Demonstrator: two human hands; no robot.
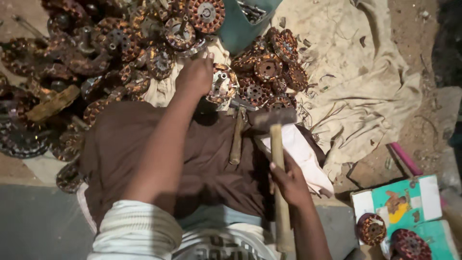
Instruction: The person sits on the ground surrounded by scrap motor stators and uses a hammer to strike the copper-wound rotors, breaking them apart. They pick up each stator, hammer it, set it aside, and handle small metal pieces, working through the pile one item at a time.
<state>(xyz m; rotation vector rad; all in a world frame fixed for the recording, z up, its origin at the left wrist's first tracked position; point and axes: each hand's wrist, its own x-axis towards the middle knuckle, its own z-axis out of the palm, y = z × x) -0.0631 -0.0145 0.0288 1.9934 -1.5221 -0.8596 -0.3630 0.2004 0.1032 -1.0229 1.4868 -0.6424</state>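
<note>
Hammer: wooden-handled, dark metal head; held upright over the lap, head blurred just below the wound stator, handle running back toward the body.
Right hand: fingers wrapped closed round the hammer handle about midway along its length; grip firm, thumb on the near side.
Lap cloth: brown fabric across the knees, carrying both tools; white cloth patch lay at its right edge beside the right hand.
Second hammer: smaller, wooden handle, lay on the brown cloth between the two forearms, head pointing away toward the stator.
Left hand: closed on the left rim of the stator, fingers curled over its far edge, steadying it at the far edge of the lap cloth.
Stator: round, copper windings round a pale metal core; tilted, resting against the left hand.
Right pile: copper-wound stators heaped on the pale sheet, just beyond the held one.
Left pile: larger heap of the same parts, far left corner of the ground; wooden block at its near edge.
Teal container: far edge, between the piles.
Box: near right corner, two stators beside it.
</note>
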